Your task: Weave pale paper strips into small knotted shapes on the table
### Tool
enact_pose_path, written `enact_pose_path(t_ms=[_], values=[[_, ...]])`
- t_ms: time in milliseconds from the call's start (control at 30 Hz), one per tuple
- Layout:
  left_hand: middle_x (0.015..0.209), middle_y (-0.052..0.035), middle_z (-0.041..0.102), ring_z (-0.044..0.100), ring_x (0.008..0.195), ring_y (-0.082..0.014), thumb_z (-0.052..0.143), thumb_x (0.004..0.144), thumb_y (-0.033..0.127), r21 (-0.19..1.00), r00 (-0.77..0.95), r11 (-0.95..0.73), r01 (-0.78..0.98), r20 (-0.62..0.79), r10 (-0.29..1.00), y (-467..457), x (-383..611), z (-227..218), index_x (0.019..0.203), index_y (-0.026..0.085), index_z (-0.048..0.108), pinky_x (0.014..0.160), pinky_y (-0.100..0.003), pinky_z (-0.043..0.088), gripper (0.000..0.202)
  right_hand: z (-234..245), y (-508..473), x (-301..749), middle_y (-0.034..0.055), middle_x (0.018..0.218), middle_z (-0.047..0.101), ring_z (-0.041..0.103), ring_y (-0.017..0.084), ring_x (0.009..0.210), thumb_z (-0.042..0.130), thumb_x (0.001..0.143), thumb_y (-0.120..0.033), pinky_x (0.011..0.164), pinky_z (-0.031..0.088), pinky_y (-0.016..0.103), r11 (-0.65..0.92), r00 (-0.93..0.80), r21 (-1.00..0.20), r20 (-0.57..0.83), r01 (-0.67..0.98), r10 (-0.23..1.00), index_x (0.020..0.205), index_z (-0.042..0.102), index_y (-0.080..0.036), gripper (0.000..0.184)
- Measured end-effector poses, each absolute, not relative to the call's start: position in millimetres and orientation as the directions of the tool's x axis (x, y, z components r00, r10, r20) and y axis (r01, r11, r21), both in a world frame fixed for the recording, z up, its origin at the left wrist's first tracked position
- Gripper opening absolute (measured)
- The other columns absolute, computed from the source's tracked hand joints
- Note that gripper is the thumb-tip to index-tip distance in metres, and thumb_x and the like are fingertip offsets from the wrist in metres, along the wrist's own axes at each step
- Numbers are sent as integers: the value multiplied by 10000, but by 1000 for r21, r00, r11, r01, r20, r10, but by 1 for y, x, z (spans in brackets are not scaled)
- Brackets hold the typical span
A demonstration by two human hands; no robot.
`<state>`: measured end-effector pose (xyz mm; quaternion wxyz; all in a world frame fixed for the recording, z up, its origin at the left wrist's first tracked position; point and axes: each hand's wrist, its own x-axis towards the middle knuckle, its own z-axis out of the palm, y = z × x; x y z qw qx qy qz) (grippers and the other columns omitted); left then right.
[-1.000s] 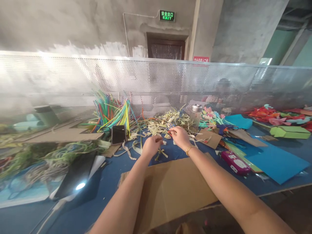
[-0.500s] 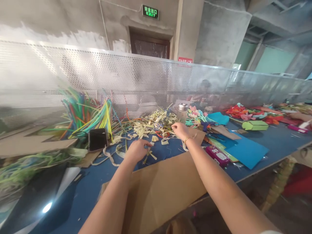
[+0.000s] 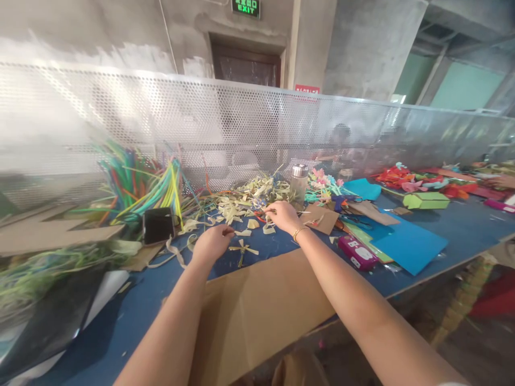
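My left hand hovers low over the blue tabletop with thumb and fingers pinched together; what they hold, if anything, is too small to make out. Just right of it lies a small cross-shaped piece of pale straw-coloured strips, apart from the fingers. My right hand, with a bracelet at the wrist, reaches to the near edge of a pile of dried pale-green leaf strips. Its fingers are closed at their tips, beside a bit of orange-red; I cannot tell what is between them.
A cardboard sheet lies before me. A bottle stands behind my right hand. Coloured stems and a dark phone-like screen are left. Right are a purple pack and blue sheets. A perforated metal screen runs behind.
My left hand has moved slightly left, away from the cross-shaped strip piece, which now shows fully. My right hand has shifted left along the leaf strips. The view has tilted down a little.
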<state>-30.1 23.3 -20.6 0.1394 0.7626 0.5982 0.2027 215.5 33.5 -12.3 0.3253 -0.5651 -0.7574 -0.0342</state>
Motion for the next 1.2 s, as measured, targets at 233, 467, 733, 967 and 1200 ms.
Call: enact_pose_path(t_ms=[233, 467, 733, 967, 1200], values=[[921, -74, 719, 636, 845, -258, 487, 789, 405, 473, 58, -145, 869, 193, 980, 22, -34, -16, 901, 256, 712, 661, -295, 404, 292, -35, 32, 164, 30, 1168, 654, 505, 212, 1101, 611, 809, -196, 958, 343, 366, 613, -475, -160, 494, 773, 728, 1075, 683, -236, 279], [899, -52, 722, 642, 827, -239, 547, 749, 307, 674, -52, -176, 717, 303, 952, 25, -33, -19, 946, 257, 715, 697, -299, 435, 264, -34, 31, 162, 52, 934, 689, 533, 220, 991, 652, 762, -236, 900, 353, 381, 540, -346, -368, 475, 757, 809, 749, 696, -194, 63], [1109, -111, 655, 611, 947, -219, 581, 751, 403, 973, -309, -170, 159, 212, 927, 29, -21, -22, 1100, 172, 633, 652, -261, 453, 422, -29, 31, 166, -11, 712, 611, 531, 113, 649, 633, 741, -360, 657, 413, 251, 341, -141, -934, 325, 110, 935, 776, 635, -170, 193], [816, -64, 678, 597, 687, -132, 785, 560, 440, 984, 166, 100, -150, -75, 983, 16, -14, -18, 793, 157, 683, 455, -175, 327, 380, -27, 24, 155, -13, 690, 603, 511, 96, 638, 690, 697, -379, 673, 414, 245, 275, -284, -960, 280, -61, 917, 773, 639, -159, 238], [625, 7, 574, 467, 503, -47, 816, 522, 390, 975, -41, -8, -222, -1, 999, 21, -17, -21, 711, 135, 650, 403, -147, 275, 359, -27, 25, 159, 8, 723, 638, 538, 118, 638, 668, 729, -280, 647, 423, 253, 502, -132, -821, 485, 271, 864, 788, 666, -162, 132]])
